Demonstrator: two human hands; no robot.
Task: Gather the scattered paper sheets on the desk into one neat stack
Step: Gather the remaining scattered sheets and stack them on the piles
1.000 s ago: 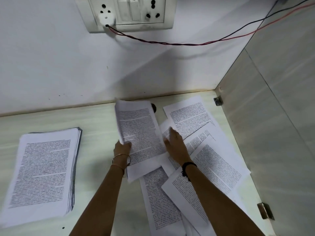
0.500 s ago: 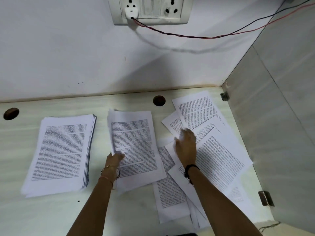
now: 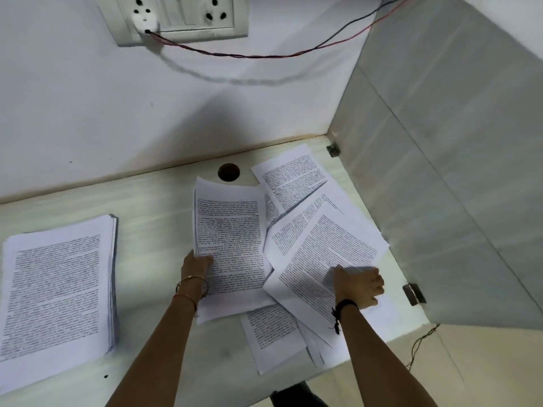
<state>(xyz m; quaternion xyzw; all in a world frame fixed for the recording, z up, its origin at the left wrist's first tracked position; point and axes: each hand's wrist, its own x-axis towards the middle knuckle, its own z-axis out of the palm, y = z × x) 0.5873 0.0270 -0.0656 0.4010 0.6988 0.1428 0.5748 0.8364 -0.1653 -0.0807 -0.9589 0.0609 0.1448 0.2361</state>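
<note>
A thick neat stack of printed sheets (image 3: pixel 58 286) lies at the desk's left. My left hand (image 3: pixel 195 265) grips the left edge of a small bundle of printed sheets (image 3: pixel 232 245) in the middle, its far end lifted slightly. To the right, several loose printed sheets (image 3: pixel 296 180) overlap at angles near the side panel. My right hand (image 3: pixel 357 284) rests on the topmost tilted sheet (image 3: pixel 320 259) near its right edge, fingers curled against the paper; whether it pinches the sheet is unclear. More sheets (image 3: pixel 270 333) poke out underneath toward the front edge.
The pale desk (image 3: pixel 152 207) meets a white wall at the back and a grey side panel (image 3: pixel 440 201) on the right. A round cable hole (image 3: pixel 228 172) sits behind the bundle. A wall socket (image 3: pixel 176 19) feeds a red-black wire (image 3: pixel 264 55). Metal brackets (image 3: pixel 413 293) hold the panel.
My right hand has slid from the middle of the loose sheets toward their right edge. My left hand keeps hold of the bundle. The view has shifted right and down.
</note>
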